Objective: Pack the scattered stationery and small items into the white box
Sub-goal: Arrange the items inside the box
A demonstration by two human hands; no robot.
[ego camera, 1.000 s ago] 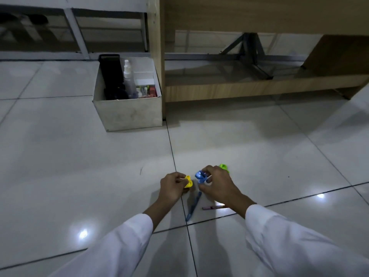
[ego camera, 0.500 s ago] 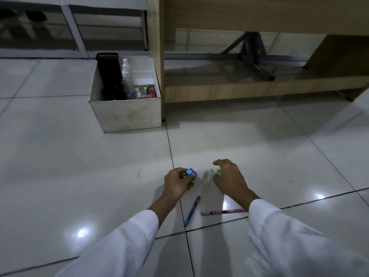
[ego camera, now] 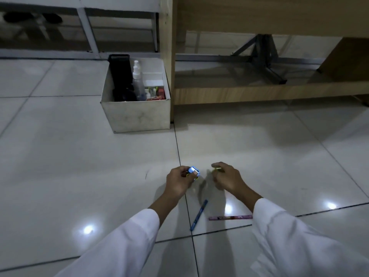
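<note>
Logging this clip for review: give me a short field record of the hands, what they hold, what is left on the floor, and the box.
left hand: holds small blue item
right hand: pinches small green item
on floor: blue pen, pink pen, both near the hands
white box: stands beside wooden desk leg, apart from the hands
box contents: black item, spray bottle, small packets
</note>
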